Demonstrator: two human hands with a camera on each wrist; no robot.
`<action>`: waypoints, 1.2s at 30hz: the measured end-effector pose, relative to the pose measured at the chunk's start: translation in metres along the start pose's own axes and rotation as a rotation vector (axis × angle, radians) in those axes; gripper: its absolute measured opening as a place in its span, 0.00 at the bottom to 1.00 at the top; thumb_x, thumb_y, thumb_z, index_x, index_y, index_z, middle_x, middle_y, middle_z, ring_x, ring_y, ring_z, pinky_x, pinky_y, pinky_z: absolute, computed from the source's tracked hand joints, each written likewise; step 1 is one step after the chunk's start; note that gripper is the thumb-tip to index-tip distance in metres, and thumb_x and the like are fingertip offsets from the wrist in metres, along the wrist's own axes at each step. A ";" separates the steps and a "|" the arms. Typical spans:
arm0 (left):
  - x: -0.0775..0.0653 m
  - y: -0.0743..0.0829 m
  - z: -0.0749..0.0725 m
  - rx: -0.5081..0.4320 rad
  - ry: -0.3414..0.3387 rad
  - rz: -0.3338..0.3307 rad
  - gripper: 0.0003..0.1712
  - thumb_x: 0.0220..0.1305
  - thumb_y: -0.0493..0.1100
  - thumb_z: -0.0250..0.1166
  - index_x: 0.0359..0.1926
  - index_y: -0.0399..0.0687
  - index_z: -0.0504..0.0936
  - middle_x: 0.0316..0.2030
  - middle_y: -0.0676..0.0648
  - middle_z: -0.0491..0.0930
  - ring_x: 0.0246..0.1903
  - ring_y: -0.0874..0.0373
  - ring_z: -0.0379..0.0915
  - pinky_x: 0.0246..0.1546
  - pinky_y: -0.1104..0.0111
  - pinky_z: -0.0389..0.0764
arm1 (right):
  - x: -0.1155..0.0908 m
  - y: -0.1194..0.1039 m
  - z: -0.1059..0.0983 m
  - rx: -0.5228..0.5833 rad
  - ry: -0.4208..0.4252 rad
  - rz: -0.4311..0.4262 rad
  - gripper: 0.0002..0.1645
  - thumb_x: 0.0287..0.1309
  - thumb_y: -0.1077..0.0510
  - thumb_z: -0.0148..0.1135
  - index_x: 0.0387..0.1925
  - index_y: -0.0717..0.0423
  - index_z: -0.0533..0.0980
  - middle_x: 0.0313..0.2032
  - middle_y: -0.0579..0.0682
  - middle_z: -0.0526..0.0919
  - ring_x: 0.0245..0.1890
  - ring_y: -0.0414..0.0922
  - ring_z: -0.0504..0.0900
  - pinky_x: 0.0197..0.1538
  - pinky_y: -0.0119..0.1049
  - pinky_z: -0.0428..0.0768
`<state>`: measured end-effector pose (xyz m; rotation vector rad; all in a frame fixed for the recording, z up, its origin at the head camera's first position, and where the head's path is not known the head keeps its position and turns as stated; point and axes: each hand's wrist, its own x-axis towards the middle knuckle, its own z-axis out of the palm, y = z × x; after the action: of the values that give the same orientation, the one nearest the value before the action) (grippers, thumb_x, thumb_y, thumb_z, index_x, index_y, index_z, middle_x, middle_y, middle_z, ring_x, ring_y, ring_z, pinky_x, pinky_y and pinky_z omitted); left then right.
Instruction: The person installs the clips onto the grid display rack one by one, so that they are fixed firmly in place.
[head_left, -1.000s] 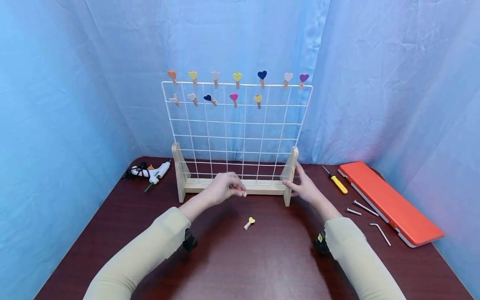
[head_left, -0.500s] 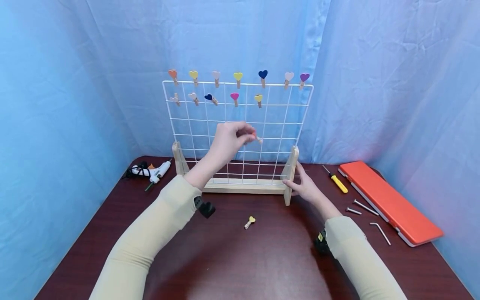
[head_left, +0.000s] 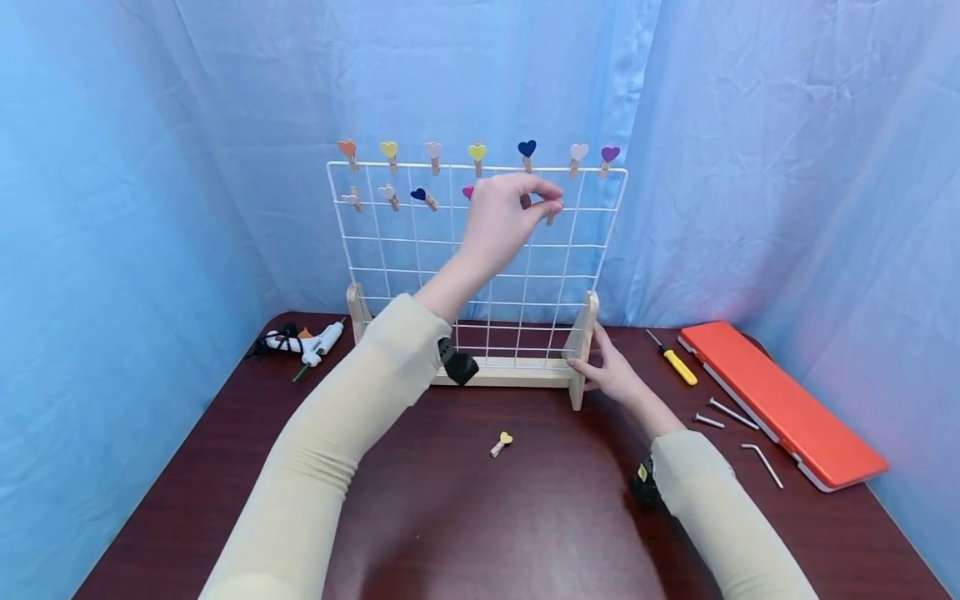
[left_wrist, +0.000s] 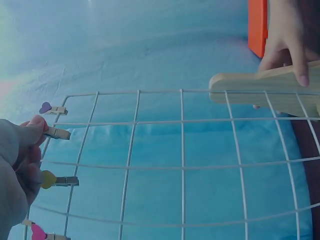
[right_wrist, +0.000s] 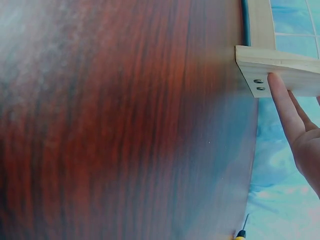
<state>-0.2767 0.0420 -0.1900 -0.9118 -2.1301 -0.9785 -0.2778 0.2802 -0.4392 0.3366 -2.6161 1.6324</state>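
Between its thumb and fingers, my left hand (head_left: 506,215) pinches a small wooden clothespin (left_wrist: 59,133) with a reddish heart. The clothespin is at the second wire from the top of a white wire grid (left_wrist: 182,121), right of a yellow-heart clothespin (left_wrist: 60,181); whether it grips the wire I cannot tell. My right hand (head_left: 617,375) holds the right wooden side support (head_left: 577,392) of the grid's stand, thumb and fingers on opposite sides. Another yellow-heart clothespin (head_left: 502,444) lies on the table. Several heart clothespins line the top wire, including a purple one (head_left: 610,156).
A white glue gun (head_left: 318,342) lies at the table's left back. On the right are a yellow screwdriver (head_left: 679,367), two bolts (head_left: 733,413), a hex key (head_left: 763,465) and a long orange case (head_left: 780,404). Blue curtains (head_left: 247,125) surround the table.
My left hand has risen from near the stand's base to the second wire and shifted right, carrying the clothespin. My right hand stays on the side support.
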 end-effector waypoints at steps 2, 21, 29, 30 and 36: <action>0.004 0.003 0.004 0.037 0.042 -0.012 0.12 0.52 0.52 0.64 0.35 0.55 0.85 0.32 0.57 0.83 0.19 0.66 0.68 0.23 0.76 0.66 | 0.000 0.000 -0.001 -0.006 -0.001 -0.001 0.49 0.54 0.49 0.59 0.64 0.22 0.38 0.62 0.60 0.54 0.58 0.61 0.61 0.28 0.46 0.80; 0.009 -0.003 0.033 -0.049 0.288 -0.051 0.14 0.50 0.55 0.64 0.34 0.56 0.86 0.32 0.59 0.83 0.19 0.70 0.71 0.17 0.75 0.61 | -0.009 -0.029 0.002 0.001 -0.047 0.033 0.49 0.57 0.55 0.56 0.68 0.37 0.35 0.63 0.63 0.51 0.59 0.63 0.58 0.33 0.49 0.79; 0.008 -0.006 0.036 -0.023 0.317 -0.106 0.13 0.51 0.56 0.63 0.34 0.58 0.86 0.30 0.60 0.83 0.18 0.69 0.70 0.13 0.73 0.55 | -0.001 -0.015 0.002 0.030 -0.038 0.019 0.49 0.56 0.53 0.58 0.66 0.29 0.37 0.63 0.61 0.52 0.59 0.63 0.59 0.31 0.50 0.79; 0.008 -0.007 0.037 -0.023 0.317 -0.108 0.13 0.51 0.57 0.63 0.34 0.59 0.86 0.31 0.60 0.83 0.17 0.69 0.69 0.13 0.73 0.55 | 0.000 -0.011 0.002 0.027 -0.035 0.016 0.49 0.55 0.53 0.58 0.66 0.27 0.37 0.63 0.61 0.52 0.59 0.63 0.59 0.31 0.49 0.79; 0.009 -0.008 0.036 -0.022 0.310 -0.109 0.15 0.49 0.58 0.62 0.35 0.60 0.85 0.32 0.60 0.83 0.14 0.66 0.64 0.12 0.72 0.54 | 0.004 0.002 0.001 -0.002 -0.022 -0.006 0.48 0.55 0.49 0.59 0.64 0.20 0.38 0.62 0.60 0.53 0.58 0.62 0.60 0.29 0.47 0.80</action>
<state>-0.2968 0.0703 -0.2061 -0.6132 -1.9239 -1.1209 -0.2824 0.2790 -0.4407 0.3638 -2.6306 1.6333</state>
